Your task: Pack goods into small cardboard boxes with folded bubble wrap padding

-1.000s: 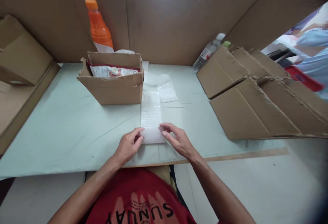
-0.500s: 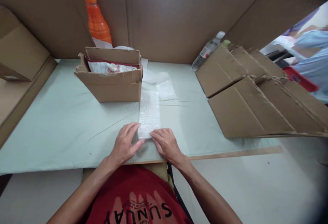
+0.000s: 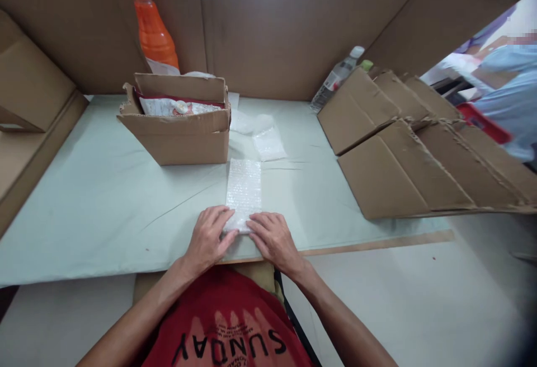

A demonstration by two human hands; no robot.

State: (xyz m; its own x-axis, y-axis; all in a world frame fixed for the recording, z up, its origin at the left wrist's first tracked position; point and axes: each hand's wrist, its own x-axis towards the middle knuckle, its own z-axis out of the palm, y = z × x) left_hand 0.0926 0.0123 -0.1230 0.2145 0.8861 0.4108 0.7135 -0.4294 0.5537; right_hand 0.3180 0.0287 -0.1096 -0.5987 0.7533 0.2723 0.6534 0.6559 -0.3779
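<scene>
A white bubble-wrap strip (image 3: 244, 189) lies flat on the pale green table (image 3: 92, 199), running away from me. My left hand (image 3: 208, 238) and my right hand (image 3: 272, 239) both press on its near end, fingers curled over the edge and pinching it. An open cardboard box (image 3: 180, 132) with packets inside stands just beyond the strip, to its left.
An orange bottle (image 3: 151, 28) stands behind the box. More bubble-wrap pieces (image 3: 264, 135) lie beside the box. Flattened cardboard sheets (image 3: 419, 154) cover the right side, with a clear bottle (image 3: 335, 79) behind them. Cardboard walls surround the table. A person in blue (image 3: 507, 93) is at far right.
The strip has slid towards me and looks shorter. Both hands have drawn closer together on its near end.
</scene>
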